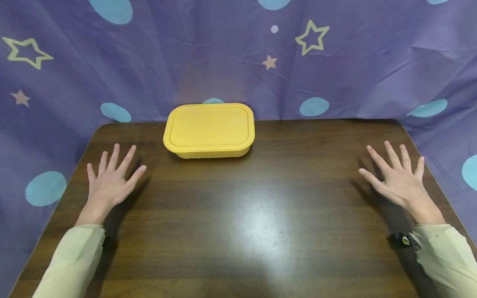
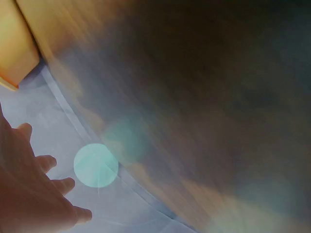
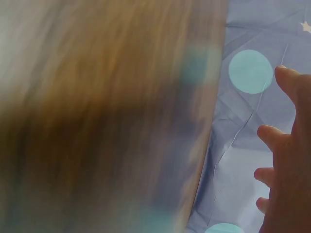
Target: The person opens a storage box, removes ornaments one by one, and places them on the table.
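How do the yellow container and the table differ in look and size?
The yellow container is one plain colour; the table is dark brown with wood grain. The yellow container is far smaller than the table. Both show rounded corners.

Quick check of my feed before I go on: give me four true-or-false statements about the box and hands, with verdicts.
1. The box is nearer the left hand than the right hand. True.
2. The left hand grips the box. False: it is apart from the box, fingers spread.
3. The right hand's fingers are spread. True.
4. The box stands at the near edge. False: it stands at the table's far edge, by the curtain.
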### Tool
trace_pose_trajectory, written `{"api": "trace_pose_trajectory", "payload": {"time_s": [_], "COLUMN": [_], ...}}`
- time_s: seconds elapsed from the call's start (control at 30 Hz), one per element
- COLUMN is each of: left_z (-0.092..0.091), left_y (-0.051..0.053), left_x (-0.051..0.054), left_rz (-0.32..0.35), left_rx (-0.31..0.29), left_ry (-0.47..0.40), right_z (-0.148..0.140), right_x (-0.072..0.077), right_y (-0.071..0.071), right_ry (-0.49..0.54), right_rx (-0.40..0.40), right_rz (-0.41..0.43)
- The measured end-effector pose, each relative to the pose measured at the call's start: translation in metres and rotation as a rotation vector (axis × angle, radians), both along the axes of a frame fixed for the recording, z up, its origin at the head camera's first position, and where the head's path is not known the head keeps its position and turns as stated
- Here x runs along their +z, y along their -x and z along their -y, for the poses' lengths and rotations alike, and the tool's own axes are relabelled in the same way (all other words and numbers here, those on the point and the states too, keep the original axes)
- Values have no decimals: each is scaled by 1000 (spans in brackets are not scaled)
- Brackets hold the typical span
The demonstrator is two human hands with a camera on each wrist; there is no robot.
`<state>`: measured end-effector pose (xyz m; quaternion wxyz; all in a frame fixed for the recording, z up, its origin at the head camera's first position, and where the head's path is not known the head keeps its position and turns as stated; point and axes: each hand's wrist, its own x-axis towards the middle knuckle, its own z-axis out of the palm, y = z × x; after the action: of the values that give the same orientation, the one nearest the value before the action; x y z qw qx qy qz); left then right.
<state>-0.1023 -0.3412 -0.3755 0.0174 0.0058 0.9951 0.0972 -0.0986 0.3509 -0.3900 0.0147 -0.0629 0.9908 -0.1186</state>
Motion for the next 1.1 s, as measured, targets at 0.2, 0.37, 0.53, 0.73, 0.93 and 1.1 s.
{"api": "trace_pose_trajectory", "payload": {"time_s": [0.2, 0.37, 0.53, 0.73, 0.93, 1.1], "left_z": [-10, -17, -24, -36, -45, -47], "left_y": [11, 22, 33, 53, 72, 83], "left_x": [0, 0, 1, 3, 1, 0], "left_rz": [3, 31, 60, 29, 5, -11], "left_rx": [-16, -28, -47, -114, -132, -83], "left_ry": [-30, -90, -208, -443, -541, -621], "right_z": [10, 22, 37, 61, 87, 110], "right_x": [0, -2, -2, -4, -3, -1], "right_y": [2, 5, 9, 18, 26, 34], "right_ry": [59, 137, 205, 260, 304, 420], "right_rx": [6, 33, 63, 110, 161, 209], "right_rz": [-5, -9, -17, -39, -40, -11]}}
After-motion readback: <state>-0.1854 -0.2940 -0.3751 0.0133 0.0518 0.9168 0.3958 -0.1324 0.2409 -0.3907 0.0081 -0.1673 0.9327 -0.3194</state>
